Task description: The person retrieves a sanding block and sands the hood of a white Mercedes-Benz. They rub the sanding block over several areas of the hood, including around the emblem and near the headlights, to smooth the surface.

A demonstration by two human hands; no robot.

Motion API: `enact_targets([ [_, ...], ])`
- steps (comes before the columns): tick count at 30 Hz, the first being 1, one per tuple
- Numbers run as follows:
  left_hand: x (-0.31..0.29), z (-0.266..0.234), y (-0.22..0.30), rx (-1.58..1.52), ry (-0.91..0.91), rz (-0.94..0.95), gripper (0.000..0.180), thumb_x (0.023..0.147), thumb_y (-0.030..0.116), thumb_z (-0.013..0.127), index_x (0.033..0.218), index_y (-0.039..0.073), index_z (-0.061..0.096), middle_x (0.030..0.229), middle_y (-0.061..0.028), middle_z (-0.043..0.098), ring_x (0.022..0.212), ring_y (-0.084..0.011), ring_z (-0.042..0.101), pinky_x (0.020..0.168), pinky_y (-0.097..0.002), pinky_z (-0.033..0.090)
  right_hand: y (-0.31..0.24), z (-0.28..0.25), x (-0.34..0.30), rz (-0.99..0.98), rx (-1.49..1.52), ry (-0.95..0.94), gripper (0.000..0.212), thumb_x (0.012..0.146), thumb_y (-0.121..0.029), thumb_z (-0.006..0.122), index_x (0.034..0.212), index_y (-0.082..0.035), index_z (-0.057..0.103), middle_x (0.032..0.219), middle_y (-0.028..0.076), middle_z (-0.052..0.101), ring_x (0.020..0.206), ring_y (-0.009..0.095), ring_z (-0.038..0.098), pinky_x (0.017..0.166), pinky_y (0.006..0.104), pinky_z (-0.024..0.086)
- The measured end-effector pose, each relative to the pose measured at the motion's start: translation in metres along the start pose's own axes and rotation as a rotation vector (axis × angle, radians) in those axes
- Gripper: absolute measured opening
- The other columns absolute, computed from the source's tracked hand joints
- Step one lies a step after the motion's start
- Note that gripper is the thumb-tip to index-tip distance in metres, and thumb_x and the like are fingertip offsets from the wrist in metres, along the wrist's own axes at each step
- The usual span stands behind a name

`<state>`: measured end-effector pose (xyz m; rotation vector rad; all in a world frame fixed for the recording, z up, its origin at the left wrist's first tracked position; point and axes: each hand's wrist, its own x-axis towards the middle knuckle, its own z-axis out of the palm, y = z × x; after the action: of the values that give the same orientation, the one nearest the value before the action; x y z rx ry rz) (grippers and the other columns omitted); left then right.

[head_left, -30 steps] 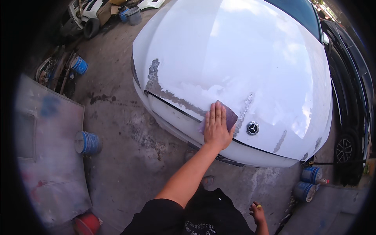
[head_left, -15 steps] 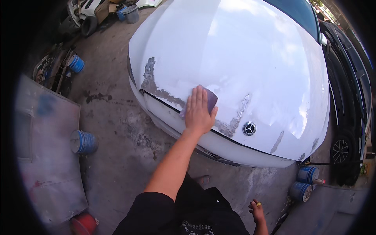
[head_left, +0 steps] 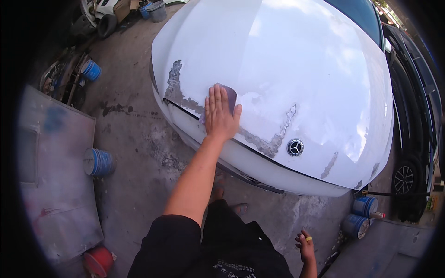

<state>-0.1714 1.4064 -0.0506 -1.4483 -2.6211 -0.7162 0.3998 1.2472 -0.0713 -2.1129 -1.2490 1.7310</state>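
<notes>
Just left of the frame's centre, a person's left hand (head_left: 220, 119) lies flat, fingers straight and close together, over a purple sheet (head_left: 230, 95) on a car's white hood (head_left: 296, 60). Grey patches (head_left: 266, 147) line the hood's front edge, near a round badge (head_left: 295, 147). At lower right, the right hand (head_left: 305, 248) hangs, fingers loosely bent.

On my left I see a blue bucket (head_left: 100, 162) beside a grey panel (head_left: 67, 185) and a red tub (head_left: 98, 261); on my right, blue pails (head_left: 365, 206) sit near a black car (head_left: 416, 106).
</notes>
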Motion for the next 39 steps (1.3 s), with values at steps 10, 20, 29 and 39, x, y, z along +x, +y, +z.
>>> enact_targets([
  [10,-0.048,0.017,0.042,-0.117,-0.002,0.045,0.079,0.099,0.049,0.034,0.155,-0.002,0.010,0.162,-0.0204,0.008,0.151,-0.0348,0.004,0.121,-0.0473,0.003,0.028,-0.013,-0.010,0.120,0.052,0.006,0.052,0.099,-0.036,0.054,0.140,-0.006,0.043,0.122,0.009,0.060,0.100,0.021,0.062,0.080,0.0365,0.051],
  [20,-0.073,0.024,0.078,-0.134,0.004,0.037,0.079,0.100,0.050,0.034,0.153,-0.004,0.013,0.162,-0.0210,0.009,0.151,-0.0343,0.005,0.121,-0.0477,0.003,0.034,-0.015,-0.022,0.175,0.080,0.002,0.057,0.099,-0.036,0.054,0.144,-0.004,0.040,0.125,0.012,0.058,0.106,0.023,0.060,0.083,0.0380,0.051],
  [29,0.011,-0.002,-0.052,-0.035,0.154,-0.172,0.073,0.102,0.047,0.028,0.153,-0.004,0.016,0.162,-0.0210,0.011,0.151,-0.0328,0.006,0.122,-0.0441,0.004,-0.001,0.001,-0.010,0.047,-0.066,0.011,0.059,0.099,-0.036,0.055,0.146,-0.005,0.038,0.126,0.012,0.057,0.108,0.024,0.060,0.084,0.0392,0.050],
  [39,-0.016,0.002,-0.014,-0.103,0.011,-0.055,0.078,0.098,0.044,0.039,0.154,-0.003,0.010,0.162,-0.0204,0.008,0.151,-0.0357,0.005,0.121,-0.0483,0.006,0.027,0.007,-0.008,0.175,-0.057,0.020,0.058,0.097,-0.034,0.057,0.143,-0.002,0.042,0.120,0.012,0.058,0.105,0.023,0.060,0.084,0.0384,0.052],
])
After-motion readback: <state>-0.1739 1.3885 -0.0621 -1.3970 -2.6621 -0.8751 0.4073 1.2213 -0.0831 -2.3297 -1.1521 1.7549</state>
